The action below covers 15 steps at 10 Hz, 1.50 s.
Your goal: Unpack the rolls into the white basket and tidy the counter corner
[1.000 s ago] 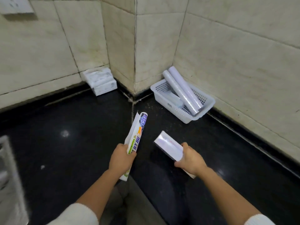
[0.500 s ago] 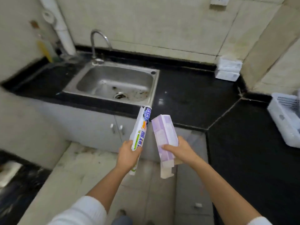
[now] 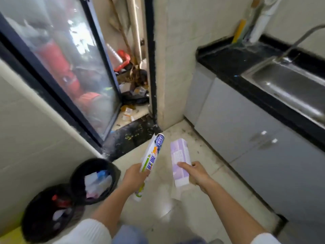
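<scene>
Printed carton (image 3: 152,156): long, narrow, white with blue and orange print; gripped around its lower half by the left hand (image 3: 134,176), top end tilted up and away, over the floor.

Lilac carton (image 3: 179,162): flat, rectangular, near flap hanging open; clasped at its right edge by the right hand (image 3: 197,175), fingers (image 3: 183,165) laid across its face. The two cartons ride side by side, apart.

Handling, judged: thin cardboard, probably emptied, so very light, crushable and stiff only lengthwise; a mid-length grip suits both.

Surroundings: two black bins (image 3: 93,180), near left, part full, standing together on the floor (image 3: 202,210); glass door (image 3: 58,55) at left with clutter beyond; grey cabinets (image 3: 255,138), black counter (image 3: 233,62) and steel sink (image 3: 290,85) at right. Nothing lies between cartons and bins. White basket not in view.
</scene>
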Each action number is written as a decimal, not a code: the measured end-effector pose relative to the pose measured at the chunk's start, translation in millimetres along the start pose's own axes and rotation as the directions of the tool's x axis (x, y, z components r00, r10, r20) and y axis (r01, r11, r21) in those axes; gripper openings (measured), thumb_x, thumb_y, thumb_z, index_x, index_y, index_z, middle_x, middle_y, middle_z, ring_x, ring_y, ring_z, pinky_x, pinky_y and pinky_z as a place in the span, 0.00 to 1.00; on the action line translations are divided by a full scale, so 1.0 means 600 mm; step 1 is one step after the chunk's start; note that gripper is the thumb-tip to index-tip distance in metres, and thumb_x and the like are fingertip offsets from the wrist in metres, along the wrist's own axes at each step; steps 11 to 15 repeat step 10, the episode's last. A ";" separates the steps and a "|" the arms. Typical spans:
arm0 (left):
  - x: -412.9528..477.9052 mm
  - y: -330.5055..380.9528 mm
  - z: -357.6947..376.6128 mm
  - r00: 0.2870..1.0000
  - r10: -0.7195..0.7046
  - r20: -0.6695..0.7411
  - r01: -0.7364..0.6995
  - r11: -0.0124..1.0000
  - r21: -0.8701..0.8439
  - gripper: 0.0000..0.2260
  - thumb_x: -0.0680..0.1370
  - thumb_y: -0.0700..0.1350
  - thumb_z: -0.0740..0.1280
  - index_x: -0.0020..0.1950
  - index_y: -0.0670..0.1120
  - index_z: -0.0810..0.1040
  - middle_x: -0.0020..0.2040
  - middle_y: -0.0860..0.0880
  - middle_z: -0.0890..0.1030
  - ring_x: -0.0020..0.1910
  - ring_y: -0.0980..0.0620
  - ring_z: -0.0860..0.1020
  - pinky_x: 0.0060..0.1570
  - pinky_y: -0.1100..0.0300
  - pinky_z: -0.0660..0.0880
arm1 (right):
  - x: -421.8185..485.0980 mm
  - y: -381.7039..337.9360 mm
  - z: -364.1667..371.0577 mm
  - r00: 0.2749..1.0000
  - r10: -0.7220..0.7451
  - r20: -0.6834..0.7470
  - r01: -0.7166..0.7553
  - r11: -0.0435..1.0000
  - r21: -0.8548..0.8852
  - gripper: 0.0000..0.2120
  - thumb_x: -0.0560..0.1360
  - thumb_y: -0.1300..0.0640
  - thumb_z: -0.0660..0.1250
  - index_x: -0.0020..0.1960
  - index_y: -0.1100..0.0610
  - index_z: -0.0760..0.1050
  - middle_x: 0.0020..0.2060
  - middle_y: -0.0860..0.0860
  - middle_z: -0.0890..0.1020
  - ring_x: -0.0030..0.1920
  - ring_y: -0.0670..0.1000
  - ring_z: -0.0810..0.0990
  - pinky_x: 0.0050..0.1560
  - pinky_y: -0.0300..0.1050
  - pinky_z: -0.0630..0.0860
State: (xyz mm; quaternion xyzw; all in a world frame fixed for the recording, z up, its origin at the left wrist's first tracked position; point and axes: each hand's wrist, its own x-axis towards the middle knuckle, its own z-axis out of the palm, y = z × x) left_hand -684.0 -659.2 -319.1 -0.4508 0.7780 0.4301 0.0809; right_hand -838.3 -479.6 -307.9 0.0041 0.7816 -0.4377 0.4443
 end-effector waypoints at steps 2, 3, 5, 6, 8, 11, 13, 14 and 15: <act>0.035 -0.251 -0.187 0.948 -0.303 -0.092 0.297 0.952 -0.074 0.15 0.76 0.48 0.65 0.57 0.40 0.78 0.44 0.43 0.81 0.40 0.46 0.79 0.35 0.58 0.72 | 0.074 -0.059 0.311 0.970 0.089 0.227 -0.043 0.979 -0.200 0.23 0.64 0.42 0.67 0.50 0.59 0.72 0.40 0.52 0.76 0.33 0.49 0.74 0.29 0.42 0.66; 0.059 -0.342 -0.209 0.887 -0.457 -0.074 0.433 0.875 -0.217 0.14 0.75 0.45 0.66 0.57 0.39 0.78 0.53 0.38 0.82 0.50 0.41 0.80 0.46 0.55 0.74 | 0.114 -0.065 0.428 0.952 0.149 0.266 -0.073 0.958 -0.276 0.26 0.66 0.43 0.69 0.55 0.61 0.71 0.48 0.55 0.78 0.41 0.52 0.77 0.34 0.43 0.71; 0.178 -0.485 -0.165 0.825 -0.563 -0.050 0.483 0.749 -0.453 0.17 0.75 0.45 0.67 0.61 0.42 0.73 0.56 0.42 0.81 0.52 0.43 0.79 0.46 0.56 0.72 | 0.256 -0.010 0.623 0.930 0.159 0.330 -0.009 0.911 -0.413 0.25 0.69 0.47 0.72 0.57 0.61 0.68 0.45 0.53 0.74 0.42 0.52 0.76 0.28 0.40 0.67; 0.261 -0.569 -0.111 0.826 -0.561 -0.063 0.461 0.735 -0.497 0.21 0.74 0.43 0.67 0.67 0.45 0.70 0.59 0.43 0.79 0.55 0.43 0.78 0.50 0.56 0.72 | 0.354 0.051 0.708 0.922 0.184 0.342 0.001 0.880 -0.475 0.25 0.70 0.48 0.71 0.59 0.64 0.71 0.48 0.57 0.77 0.48 0.57 0.79 0.39 0.47 0.76; 0.376 -0.695 -0.026 0.804 -0.591 0.067 0.494 0.600 -0.629 0.31 0.73 0.51 0.66 0.75 0.50 0.62 0.69 0.43 0.72 0.62 0.42 0.75 0.61 0.53 0.72 | 0.486 0.153 0.798 0.898 0.225 0.378 -0.012 0.872 -0.490 0.16 0.71 0.51 0.70 0.54 0.58 0.70 0.44 0.54 0.77 0.41 0.53 0.79 0.31 0.43 0.75; 0.354 -0.677 -0.053 0.811 -0.585 0.008 0.484 0.662 -0.572 0.17 0.76 0.52 0.62 0.61 0.46 0.74 0.62 0.45 0.76 0.55 0.44 0.75 0.52 0.52 0.72 | 0.462 0.119 0.794 0.912 0.138 0.386 0.076 0.869 -0.490 0.10 0.72 0.55 0.69 0.50 0.57 0.72 0.39 0.54 0.77 0.38 0.53 0.76 0.39 0.48 0.74; 0.354 -0.677 -0.053 0.811 -0.585 0.008 0.484 0.662 -0.572 0.17 0.76 0.52 0.62 0.61 0.46 0.74 0.62 0.45 0.76 0.55 0.44 0.75 0.52 0.52 0.72 | 0.462 0.119 0.794 0.912 0.138 0.386 0.076 0.869 -0.490 0.10 0.72 0.55 0.69 0.50 0.57 0.72 0.39 0.54 0.77 0.38 0.53 0.76 0.39 0.48 0.74; 0.354 -0.677 -0.053 0.811 -0.585 0.008 0.484 0.662 -0.572 0.17 0.76 0.52 0.62 0.61 0.46 0.74 0.62 0.45 0.76 0.55 0.44 0.75 0.52 0.52 0.72 | 0.462 0.119 0.794 0.912 0.138 0.386 0.076 0.869 -0.490 0.10 0.72 0.55 0.69 0.50 0.57 0.72 0.39 0.54 0.77 0.38 0.53 0.76 0.39 0.48 0.74; 0.354 -0.677 -0.053 0.811 -0.585 0.008 0.484 0.662 -0.572 0.17 0.76 0.52 0.62 0.61 0.46 0.74 0.62 0.45 0.76 0.55 0.44 0.75 0.52 0.52 0.72 | 0.462 0.119 0.794 0.912 0.138 0.386 0.076 0.869 -0.490 0.10 0.72 0.55 0.69 0.50 0.57 0.72 0.39 0.54 0.77 0.38 0.53 0.76 0.39 0.48 0.74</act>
